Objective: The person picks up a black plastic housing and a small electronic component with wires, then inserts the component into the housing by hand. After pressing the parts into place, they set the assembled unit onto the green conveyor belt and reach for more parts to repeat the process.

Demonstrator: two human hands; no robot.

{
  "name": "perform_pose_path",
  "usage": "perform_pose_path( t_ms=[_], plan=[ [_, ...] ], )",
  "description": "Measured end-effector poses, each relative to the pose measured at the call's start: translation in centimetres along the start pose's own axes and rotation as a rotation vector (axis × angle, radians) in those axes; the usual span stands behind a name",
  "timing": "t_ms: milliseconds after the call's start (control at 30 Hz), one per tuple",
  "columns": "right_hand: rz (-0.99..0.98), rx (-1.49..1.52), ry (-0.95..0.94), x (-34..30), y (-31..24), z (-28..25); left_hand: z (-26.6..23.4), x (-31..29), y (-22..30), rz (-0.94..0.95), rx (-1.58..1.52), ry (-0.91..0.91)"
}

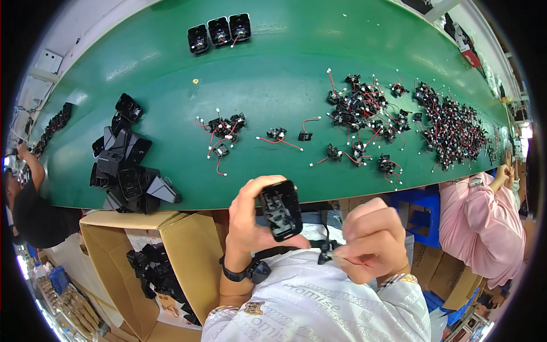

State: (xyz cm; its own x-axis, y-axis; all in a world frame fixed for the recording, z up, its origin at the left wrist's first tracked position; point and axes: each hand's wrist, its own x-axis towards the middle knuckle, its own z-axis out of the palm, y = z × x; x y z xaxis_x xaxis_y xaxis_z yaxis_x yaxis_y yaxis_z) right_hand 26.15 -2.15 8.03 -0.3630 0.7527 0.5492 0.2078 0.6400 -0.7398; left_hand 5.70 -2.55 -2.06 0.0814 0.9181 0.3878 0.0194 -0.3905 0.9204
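My left hand grips a black rounded-rectangular plastic housing by its side, the open inner face with moulded ribs turned up. To its right, my right hand is closed in a pinch on a small black wired part. Thin red wire trails from between those fingers. The part and the housing are apart, both held before my white shirt at the table's near edge. Beyond my hands, a small cluster of like wired parts lies on the green table.
Black housings are heaped at the left, above an open cardboard box holding more black pieces. Three housings stand at the far side. Large piles of wired parts cover the right. One person sits right, another left.
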Motion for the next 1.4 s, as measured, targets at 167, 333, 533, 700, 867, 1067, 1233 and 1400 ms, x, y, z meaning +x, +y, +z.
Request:
perform_pose_path(
  t_ms=[167,333,533,700,867,1067,1233,1400],
  plan=[
    [0.051,0.087,-0.129,0.4,1.8,0.9,0.1,0.9,0.2,0.128,-0.026,-0.046],
    [0.156,0.118,-0.053,0.3,1.7,1.8,0.3,0.9,0.3,0.135,-0.022,-0.037],
    [0.174,-0.083,-0.237,1.2,1.5,0.9,0.0,0.8,0.1,0.127,0.003,-0.005],
    [0.327,-0.021,-0.264,2.9,0.8,-0.2,0.0,1.0,0.5,0.138,-0.011,-0.039],
    [0.257,-0.148,-0.382,3.3,0.9,1.0,-0.5,1.3,0.9,0.190,0.160,-0.104],
    [0.166,-0.208,-0.285,2.1,0.7,1.5,-0.6,1.4,-0.1,0.219,0.154,-0.137],
    [0.210,-0.033,-0.177,1.3,1.7,1.2,-0.3,1.2,0.5,0.156,0.041,-0.084],
    [0.162,-0.052,-0.042,-0.4,1.8,1.9,-0.1,1.1,0.7,0.142,0.015,-0.064]
  ],
)
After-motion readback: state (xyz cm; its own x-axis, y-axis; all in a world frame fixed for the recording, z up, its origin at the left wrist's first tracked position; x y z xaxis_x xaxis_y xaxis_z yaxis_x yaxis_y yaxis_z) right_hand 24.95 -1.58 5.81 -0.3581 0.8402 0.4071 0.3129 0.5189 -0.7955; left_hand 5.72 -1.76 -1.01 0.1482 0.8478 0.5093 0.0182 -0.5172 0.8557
